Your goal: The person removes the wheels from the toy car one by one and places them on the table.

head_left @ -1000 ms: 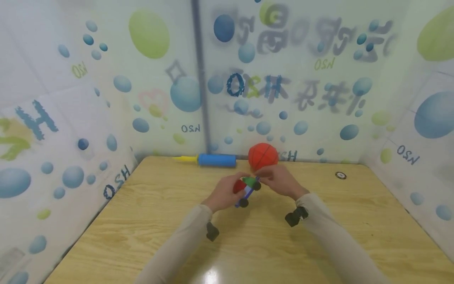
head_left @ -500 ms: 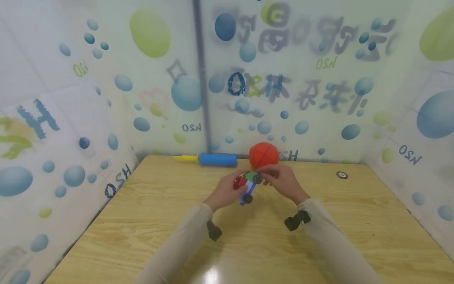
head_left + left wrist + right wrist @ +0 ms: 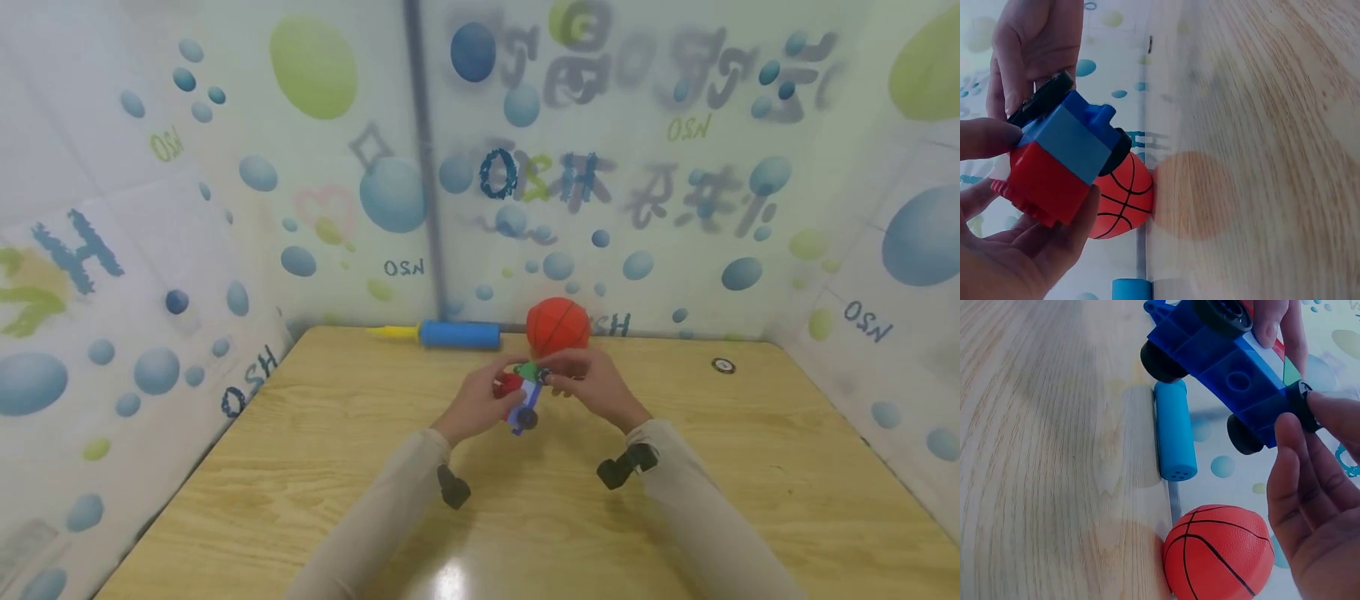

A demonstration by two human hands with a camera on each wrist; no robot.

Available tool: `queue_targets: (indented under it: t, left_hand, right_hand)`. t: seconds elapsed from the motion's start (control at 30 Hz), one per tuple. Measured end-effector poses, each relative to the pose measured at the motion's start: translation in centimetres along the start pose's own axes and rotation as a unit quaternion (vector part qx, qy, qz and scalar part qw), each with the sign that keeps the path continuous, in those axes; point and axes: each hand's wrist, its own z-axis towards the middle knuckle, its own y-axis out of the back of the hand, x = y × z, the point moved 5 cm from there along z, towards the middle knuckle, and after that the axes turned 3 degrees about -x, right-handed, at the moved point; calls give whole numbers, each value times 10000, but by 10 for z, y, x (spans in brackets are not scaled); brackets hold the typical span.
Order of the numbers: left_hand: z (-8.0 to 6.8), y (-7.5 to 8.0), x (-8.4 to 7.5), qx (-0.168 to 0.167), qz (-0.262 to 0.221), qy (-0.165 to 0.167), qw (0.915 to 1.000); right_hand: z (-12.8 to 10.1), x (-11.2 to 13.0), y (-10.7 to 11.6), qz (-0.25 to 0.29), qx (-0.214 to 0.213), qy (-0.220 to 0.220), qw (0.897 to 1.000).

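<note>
— Blue pump (image 3: 459, 335) with a yellow nozzle (image 3: 395, 333), just left of the red ball (image 3: 558, 326). Next, moving rightward?

— A left hand (image 3: 480, 406), in front of the ball and left of it, gripping the toy car (image 3: 528, 392) between thumb and fingers.

— And the toy car, where exactly?

— Near the ball, in front and slightly left, between both hands. Green piece (image 3: 527, 371) on top in the head view. Broad face of a red block (image 3: 1054, 181) plain in the left wrist view, mostly masked by fingers in the head view. Ribbed underside and all four wheels only in the right wrist view.

— Farther right?

— A right hand (image 3: 596, 383), in front of the ball and right of it, pinching one wheel (image 3: 1303, 403). Well right of the ball, a small round disc (image 3: 723, 365).

— Anything hard to make out?

— Marking on the disc, too small to read. Most of the pump cut off in the left wrist view; lower part of the ball cut off in the right wrist view.
</note>
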Motion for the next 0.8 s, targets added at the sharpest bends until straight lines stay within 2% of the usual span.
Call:
queue_targets:
  t: [0.13,0.4,0.67,0.8]
  left_hand:
    - [0,-1,3,-48,-262,191,9995]
    - [1,-4,2,-27,-665,331,9972]
    - [-1,-8,2,87,-1182,469,9918]
    - [-3,-9,4,15,-1354,529,9894]
  right_hand:
    - [0,3,-2,-24,-50,11,10000]
    - [2,12,-3,101,-67,60,9999]
    - [0,9,-3,348,191,-62,9992]
    - [0,11,-4,299,304,-116,9990]
